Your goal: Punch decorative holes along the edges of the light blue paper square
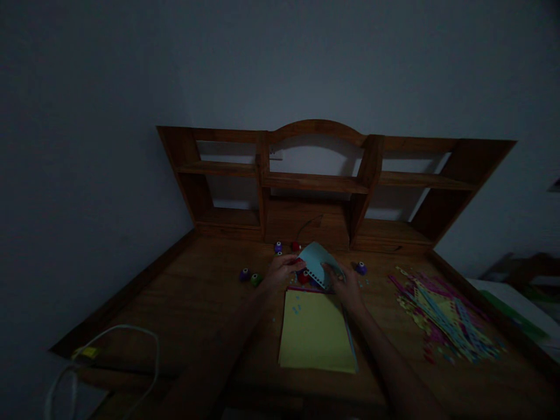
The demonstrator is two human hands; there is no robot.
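A light blue sheet of paper (315,255) is curved up over the desk, with a row of dark punched holes along its lower edge. My left hand (282,269) pinches its left edge, close to something red at the fingertips. On the opposite side, my right hand (345,286) grips the sheet between thumb and fingers. Just below the sheet sits a red paper punch (303,278), partly covered. A stack of yellow paper (317,332) lies in front of my hands, with several tiny blue punched bits (296,307) on it.
Small punches stand about: purple (244,274), green (256,280), red (296,246) and another purple one (361,268). Perforated paper strips (450,315) are heaped at the right. A wooden shelf unit (315,184) backs the desk. A white cable (126,328) loops at the left front.
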